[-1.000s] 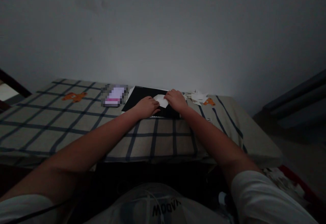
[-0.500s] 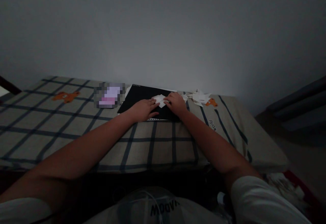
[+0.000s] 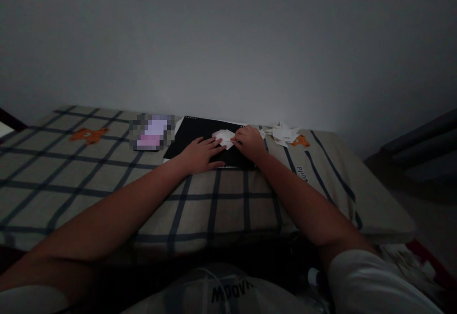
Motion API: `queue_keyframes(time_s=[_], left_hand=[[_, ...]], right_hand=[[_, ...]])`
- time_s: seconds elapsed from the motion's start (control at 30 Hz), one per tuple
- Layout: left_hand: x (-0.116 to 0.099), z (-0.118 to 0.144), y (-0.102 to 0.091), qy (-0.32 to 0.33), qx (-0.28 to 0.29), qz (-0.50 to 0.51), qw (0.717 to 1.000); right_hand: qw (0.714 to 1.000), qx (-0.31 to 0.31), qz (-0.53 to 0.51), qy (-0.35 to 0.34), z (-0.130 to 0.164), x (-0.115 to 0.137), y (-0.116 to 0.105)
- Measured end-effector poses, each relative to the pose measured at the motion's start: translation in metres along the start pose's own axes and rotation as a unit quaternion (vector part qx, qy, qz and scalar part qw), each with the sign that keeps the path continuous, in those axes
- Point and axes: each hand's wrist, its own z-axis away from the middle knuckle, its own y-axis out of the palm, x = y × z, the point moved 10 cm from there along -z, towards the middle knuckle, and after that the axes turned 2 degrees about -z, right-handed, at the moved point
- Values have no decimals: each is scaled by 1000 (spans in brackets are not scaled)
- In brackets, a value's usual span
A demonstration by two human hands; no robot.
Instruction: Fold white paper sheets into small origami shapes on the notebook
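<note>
Head view: left hand (image 3: 200, 154) lying flat, fingers spread, pinning small white folded paper (image 3: 223, 137) onto black spiral-bound notebook (image 3: 200, 135); right hand (image 3: 249, 142) curled, pinching paper edge, likely creasing.

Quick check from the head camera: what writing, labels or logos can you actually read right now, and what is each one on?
"MOOVI…", seen upside down and cut off, on the white garment at the bottom edge.
Dark print on the checked cloth right of the black pad: too small and tilted to read.
Blurred patch: unreadable.
White paper between left hand and right hand: no writing seen.
</note>
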Motion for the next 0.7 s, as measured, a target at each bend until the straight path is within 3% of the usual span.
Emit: queue_keyframes(time_s=[0.23, 0.47, 0.7], left_hand=[[-6, 3, -3, -8, 26, -33, 999], [-5, 2, -1, -11, 25, -37, 999], [-4, 3, -2, -13, 23, -36, 999]], right_hand=[[998, 27, 10, -55, 3, 8, 2], [996, 43, 46, -63, 3, 10, 7], [995, 42, -18, -90, 6, 11, 7]])
